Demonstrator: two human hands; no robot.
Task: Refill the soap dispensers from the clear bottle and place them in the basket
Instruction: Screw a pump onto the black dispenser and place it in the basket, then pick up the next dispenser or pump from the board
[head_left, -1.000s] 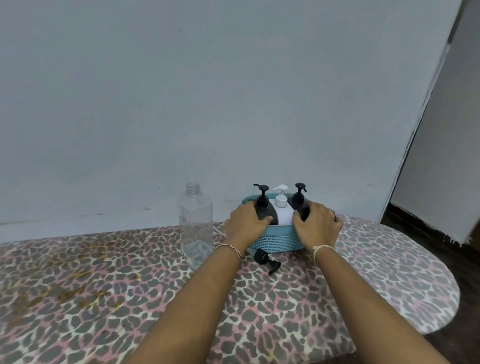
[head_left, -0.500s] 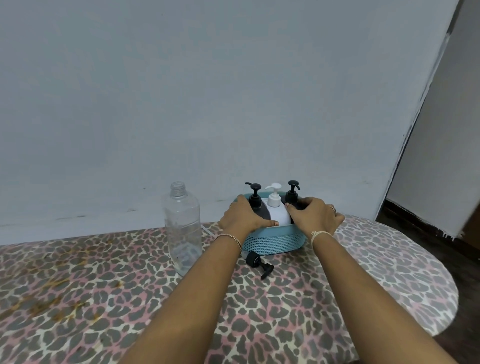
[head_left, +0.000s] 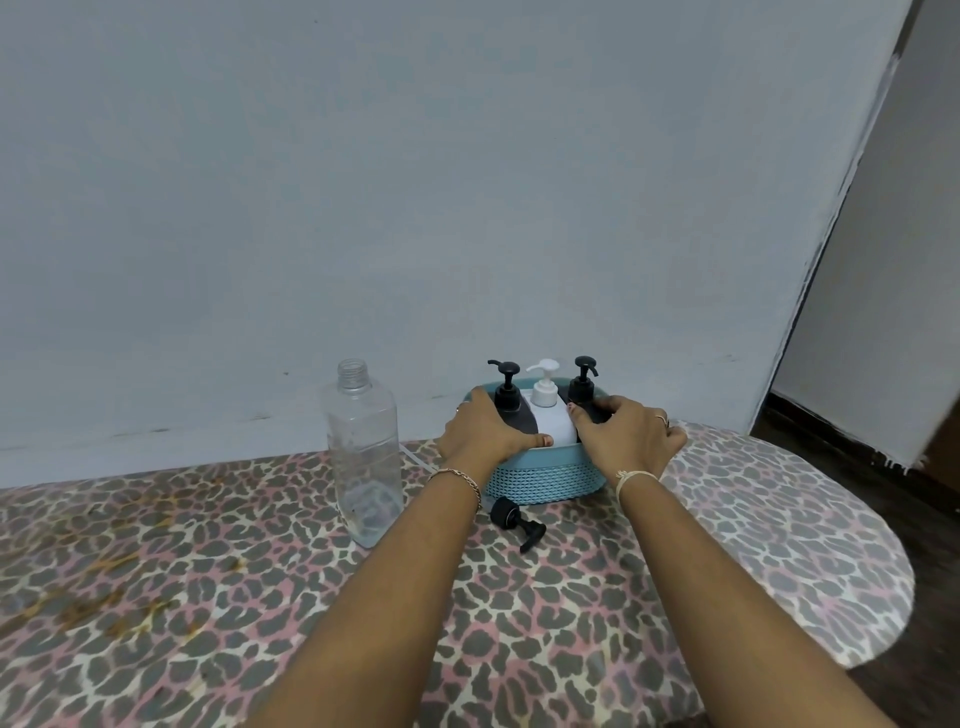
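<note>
A teal basket (head_left: 540, 475) stands at the far side of the table (head_left: 208, 597), close to the pale wall (head_left: 415, 182). Three soap dispensers stand upright in it: a black dispenser (head_left: 511, 402) on the left, a white dispenser (head_left: 545, 402) in the middle and a second black dispenser (head_left: 582, 389) on the right. The left hand (head_left: 483, 434) grips the basket's left rim, its fingers (head_left: 467, 413) curled over the edge and its thumb lying along the near rim. The right hand (head_left: 626, 436) grips the right rim the same way, fingers bent over the edge beside the right-hand dispenser. The clear bottle (head_left: 363, 457) stands uncapped just left of the basket, almost empty. A loose black pump (head_left: 514, 519) lies on the table just in front of the basket. A thin bracelet (head_left: 460, 475) circles the left wrist.
</note>
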